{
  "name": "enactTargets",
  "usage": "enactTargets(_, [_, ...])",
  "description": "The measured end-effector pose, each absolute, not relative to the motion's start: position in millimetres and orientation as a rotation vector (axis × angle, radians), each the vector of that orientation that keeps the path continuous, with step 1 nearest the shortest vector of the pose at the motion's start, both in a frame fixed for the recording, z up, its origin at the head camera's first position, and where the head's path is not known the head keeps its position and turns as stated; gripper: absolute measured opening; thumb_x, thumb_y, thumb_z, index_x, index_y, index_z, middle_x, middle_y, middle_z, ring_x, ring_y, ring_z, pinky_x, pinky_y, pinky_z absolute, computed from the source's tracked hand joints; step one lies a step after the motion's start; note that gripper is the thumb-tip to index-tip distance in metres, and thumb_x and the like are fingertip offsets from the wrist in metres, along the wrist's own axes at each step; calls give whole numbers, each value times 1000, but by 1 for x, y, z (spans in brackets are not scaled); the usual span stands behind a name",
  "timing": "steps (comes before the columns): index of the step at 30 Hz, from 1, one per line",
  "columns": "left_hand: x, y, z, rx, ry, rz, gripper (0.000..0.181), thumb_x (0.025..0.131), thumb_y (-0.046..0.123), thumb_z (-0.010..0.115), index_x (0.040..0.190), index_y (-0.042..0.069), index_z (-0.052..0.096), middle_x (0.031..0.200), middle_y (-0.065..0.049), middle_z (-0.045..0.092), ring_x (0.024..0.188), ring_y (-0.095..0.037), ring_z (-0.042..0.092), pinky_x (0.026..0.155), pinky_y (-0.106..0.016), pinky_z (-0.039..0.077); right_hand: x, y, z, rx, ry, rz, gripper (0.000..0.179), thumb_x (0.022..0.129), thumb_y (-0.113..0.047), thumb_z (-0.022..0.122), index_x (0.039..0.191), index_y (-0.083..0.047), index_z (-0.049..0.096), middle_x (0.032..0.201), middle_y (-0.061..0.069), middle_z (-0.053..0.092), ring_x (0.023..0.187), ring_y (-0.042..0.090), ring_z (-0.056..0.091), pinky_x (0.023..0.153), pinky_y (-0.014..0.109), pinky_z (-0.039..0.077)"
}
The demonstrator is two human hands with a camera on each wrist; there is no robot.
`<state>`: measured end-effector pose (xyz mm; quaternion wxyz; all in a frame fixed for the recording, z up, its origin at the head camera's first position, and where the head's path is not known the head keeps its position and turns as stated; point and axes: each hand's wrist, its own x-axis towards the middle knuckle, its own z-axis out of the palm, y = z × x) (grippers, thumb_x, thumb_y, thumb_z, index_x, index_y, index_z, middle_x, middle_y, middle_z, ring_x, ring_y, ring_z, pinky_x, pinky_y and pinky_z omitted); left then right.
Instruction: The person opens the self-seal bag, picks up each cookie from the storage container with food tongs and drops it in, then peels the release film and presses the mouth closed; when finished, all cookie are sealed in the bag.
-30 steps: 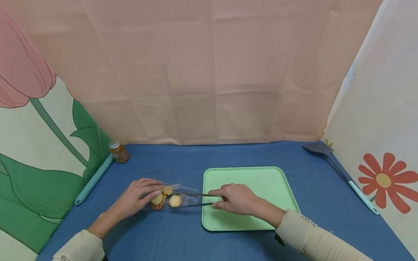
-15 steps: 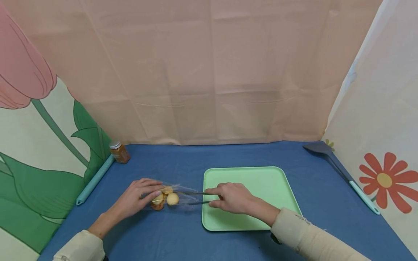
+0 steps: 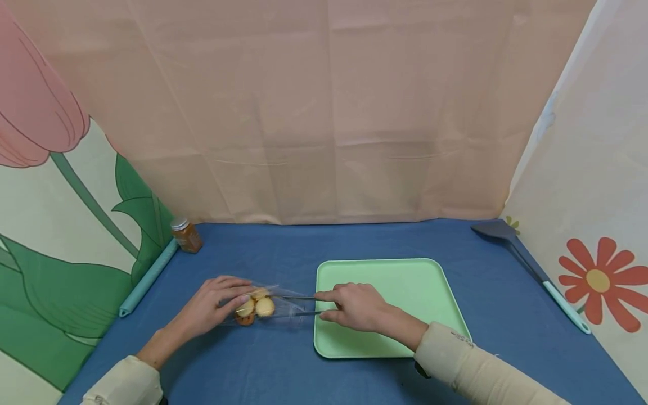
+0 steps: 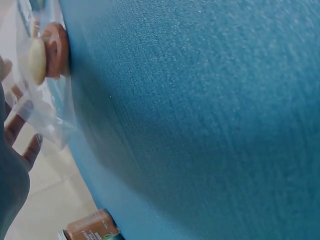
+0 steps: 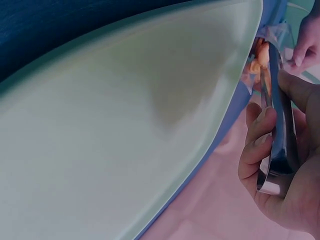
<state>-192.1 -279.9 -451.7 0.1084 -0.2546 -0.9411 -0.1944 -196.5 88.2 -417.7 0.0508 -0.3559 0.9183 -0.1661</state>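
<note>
A clear plastic bag (image 3: 288, 320) lies on the blue cloth with several cookies inside, among them a round pale cookie (image 3: 265, 307) and a browner ring-shaped cookie (image 4: 57, 49). My left hand (image 3: 217, 304) holds the bag at its left end, thumb on the near side and fingers over the far side. My right hand (image 3: 354, 306) grips metal tongs (image 5: 282, 130) above the left part of a light green tray (image 3: 395, 275). The arms of the tongs stand apart and reach into the bag's right end, near the pale cookie. The bag film partly blurs their tips.
At the back left stand a small brown jar (image 3: 187, 236) with a silver lid and a turquoise roll (image 3: 148, 278) along the edge. A black spatula (image 3: 516, 253) with a turquoise handle lies at the right edge. A beige backdrop (image 3: 324, 140) closes off the rear.
My right hand and the tongs have shifted slightly left. The pale cookie that was between the tongs' arms has moved left against the other cookies. My left hand has stayed in place.
</note>
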Motion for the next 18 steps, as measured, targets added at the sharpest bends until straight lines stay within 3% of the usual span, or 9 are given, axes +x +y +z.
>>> enactTargets(18, [-193, -279, -453, -733, -2777, -544, 26, 100, 36, 62, 122, 27, 74, 129, 3, 68, 124, -28, 59, 101, -63, 40, -195, 96, -412, -1060, 2812, -497, 44, 93, -43, 69, 136, -34, 65, 77, -11, 56, 58, -1, 45, 46, 25, 35])
